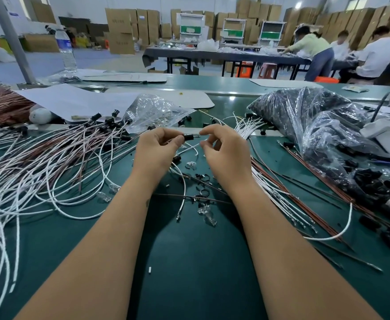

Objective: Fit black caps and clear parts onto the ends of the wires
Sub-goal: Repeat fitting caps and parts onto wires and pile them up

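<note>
My left hand (158, 146) pinches a black cap (188, 137) above the green table, with a metal wire tip sticking out of the cap to the right. My right hand (224, 146) has its fingers curled and pinches that wire tip at its index finger and thumb. A white wire (190, 147) runs under both hands. Loose clear parts (206, 214) and small black pieces (202, 192) lie on the table between my forearms. Finished wires with black caps (50, 158) are piled at the left.
Bare white and brown wires (279, 188) lie at the right. A clear bag of clear parts (154, 110) sits behind my hands, and bags of black caps (316, 125) at the right. A copper wire bundle (4, 105) and a water bottle (65, 49) stand far left. People work at a far table.
</note>
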`<state>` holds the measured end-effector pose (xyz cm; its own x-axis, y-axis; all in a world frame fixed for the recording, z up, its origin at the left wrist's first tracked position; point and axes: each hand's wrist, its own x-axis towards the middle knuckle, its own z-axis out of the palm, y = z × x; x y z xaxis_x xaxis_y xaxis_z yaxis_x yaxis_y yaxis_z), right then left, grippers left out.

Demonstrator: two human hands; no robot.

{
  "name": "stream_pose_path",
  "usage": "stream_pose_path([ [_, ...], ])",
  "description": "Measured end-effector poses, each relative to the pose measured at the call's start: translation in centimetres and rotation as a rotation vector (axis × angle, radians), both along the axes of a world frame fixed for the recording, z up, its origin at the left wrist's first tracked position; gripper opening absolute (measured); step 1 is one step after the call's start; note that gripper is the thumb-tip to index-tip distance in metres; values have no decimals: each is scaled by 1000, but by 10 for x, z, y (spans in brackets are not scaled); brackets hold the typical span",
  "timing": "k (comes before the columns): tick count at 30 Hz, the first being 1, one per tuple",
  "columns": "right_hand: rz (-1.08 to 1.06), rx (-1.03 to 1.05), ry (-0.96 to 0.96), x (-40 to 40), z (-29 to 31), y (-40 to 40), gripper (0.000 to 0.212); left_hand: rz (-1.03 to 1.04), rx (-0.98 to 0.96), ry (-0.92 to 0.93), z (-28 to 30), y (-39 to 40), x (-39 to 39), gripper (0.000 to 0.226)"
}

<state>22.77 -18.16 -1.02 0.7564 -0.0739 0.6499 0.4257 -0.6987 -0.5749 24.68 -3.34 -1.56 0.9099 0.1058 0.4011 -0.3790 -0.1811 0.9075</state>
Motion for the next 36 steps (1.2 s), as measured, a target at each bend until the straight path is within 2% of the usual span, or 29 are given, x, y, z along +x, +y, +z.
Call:
stream_pose_path([
  [4, 0, 3, -49, 1, -1, -1, 9, -59, -25, 41, 1, 0, -2, 17],
  [11, 36, 12, -38, 2, -1, 0, 7, -170, -81, 116, 3, -1, -3, 11],
  [23, 57, 68, 26, 2, -1, 2, 11, -74, 53, 17, 3, -7, -5, 12],
  [36, 128, 105, 79, 3, -5, 2, 12, -98, 54, -7, 5, -5, -7, 9],
])
